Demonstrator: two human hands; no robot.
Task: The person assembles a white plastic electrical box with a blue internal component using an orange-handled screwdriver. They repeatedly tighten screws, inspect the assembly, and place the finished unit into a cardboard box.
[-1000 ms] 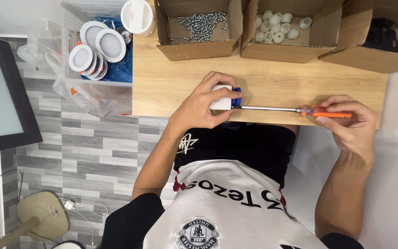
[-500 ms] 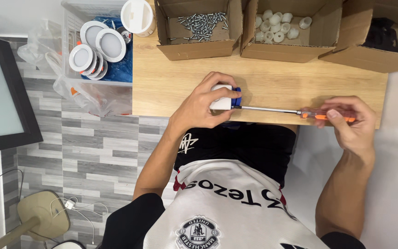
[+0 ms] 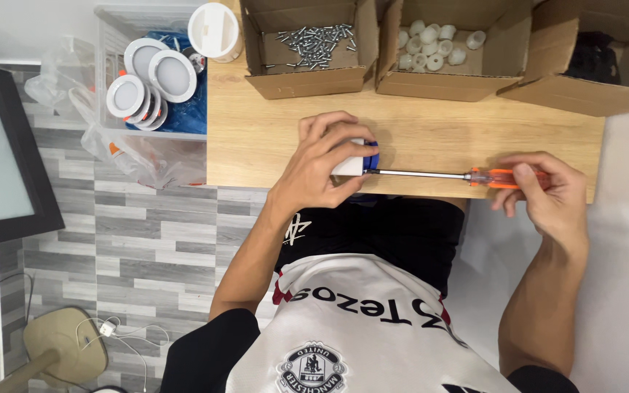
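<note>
A: What is the left hand (image 3: 322,164) doing at the centre of the frame?

B: It is closing around a small white and blue part (image 3: 358,156), pressing it against the wooden bench (image 3: 256,138) near the bench's lower edge. The fingers are wrapping over the top of the part, so most of it is hidden.

A: And the right hand (image 3: 547,193)?

B: It is sitting at the right of the frame, gripping the orange handle of a screwdriver (image 3: 467,175) between thumb and fingers. The screwdriver is lying level, its metal shaft running leftward, and its tip is meeting the part under the left hand. Whether the tip is seated in a screw cannot be told.

A: What is standing along the upper edge?

B: Three open cardboard boxes. The left box (image 3: 307,76) is holding loose silver screws (image 3: 314,40). The middle box (image 3: 438,81) is holding small white caps (image 3: 434,40). The right box (image 3: 584,91) is holding something dark that cannot be made out.

A: And to the upper left?

B: A clear plastic bin (image 3: 111,18) is standing just beside the bench, holding round white lamps (image 3: 151,80) stacked on edge. Another round white lamp (image 3: 215,30) is resting at the bench's upper left corner.

A: Elsewhere?

B: A dark-framed screen (image 3: 1,145) is occupying the left edge, above a grey tiled floor (image 3: 111,255).
</note>
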